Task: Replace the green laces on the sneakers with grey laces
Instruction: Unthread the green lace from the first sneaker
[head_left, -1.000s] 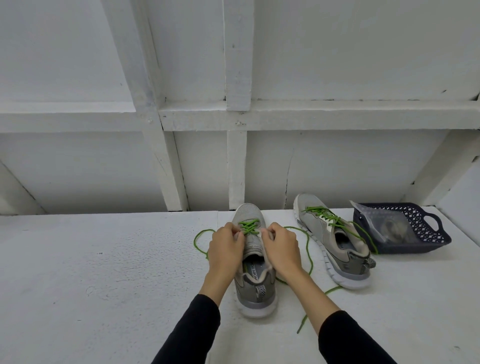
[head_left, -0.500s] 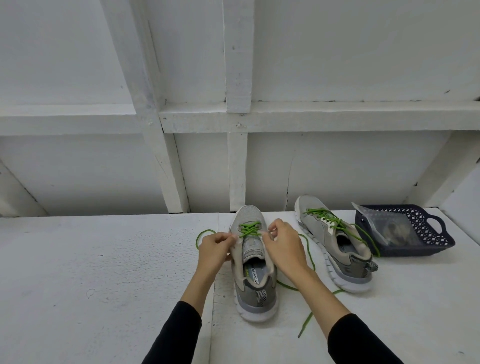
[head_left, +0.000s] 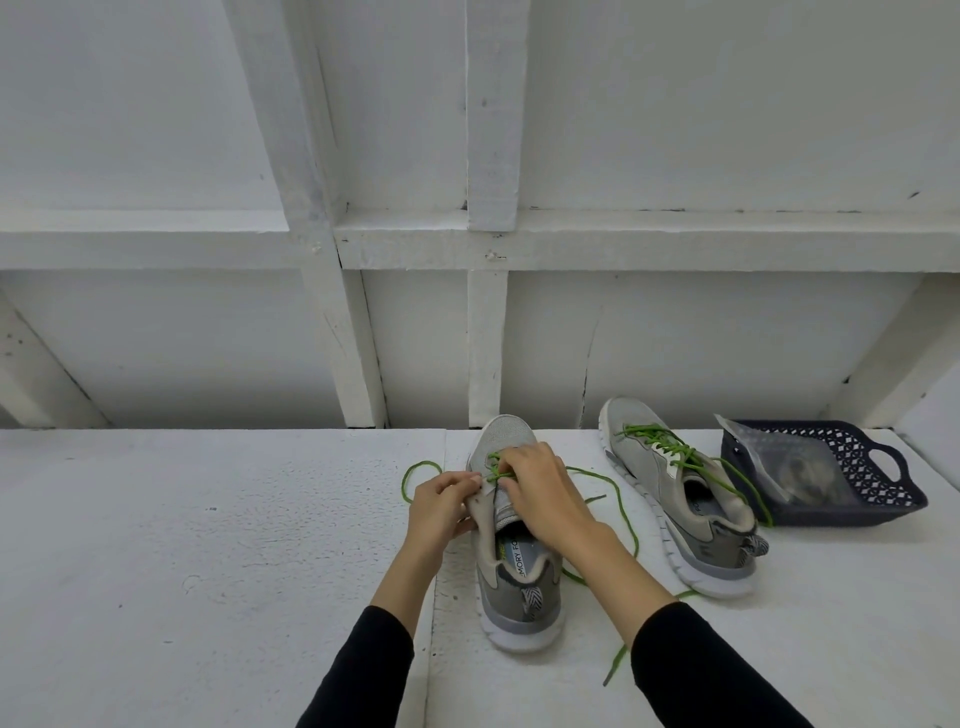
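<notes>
Left hand (head_left: 441, 501) pinches near sneaker's (head_left: 514, 545) eyelet flap steady at 9 o'clock; right hand (head_left: 540, 488) fingers hooked in green lace (head_left: 618, 512) crossings—pull one row at a time, straight up.

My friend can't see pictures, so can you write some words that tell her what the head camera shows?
Two hands work the green lace out of a grey sneaker on a white table: the left hand pinches the shoe's edge, the right hand pulls the lace. A second laced sneaker and a dark basket sit right.
</notes>
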